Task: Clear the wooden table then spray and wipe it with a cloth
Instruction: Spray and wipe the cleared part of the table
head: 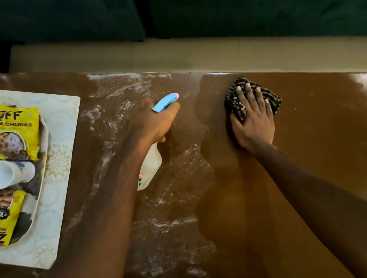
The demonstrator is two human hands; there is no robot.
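Observation:
The brown wooden table [312, 172] fills the view. Its right half looks clean and glossy; its middle is smeared with white streaks. My left hand [155, 123] grips a spray bottle [150, 165] with a white body and a blue trigger head with a pink tip, held over the streaked middle. My right hand [253, 120] lies flat, fingers spread, pressing a dark striped cloth [269, 97] onto the table near its far edge.
At the table's left end lies a pale patterned placemat [59, 192] bearing a tray [39, 194] with yellow snack packets [17, 127] and a white cup [9, 173] on its side. Beyond the far edge are a pale floor and a dark green sofa [233, 7].

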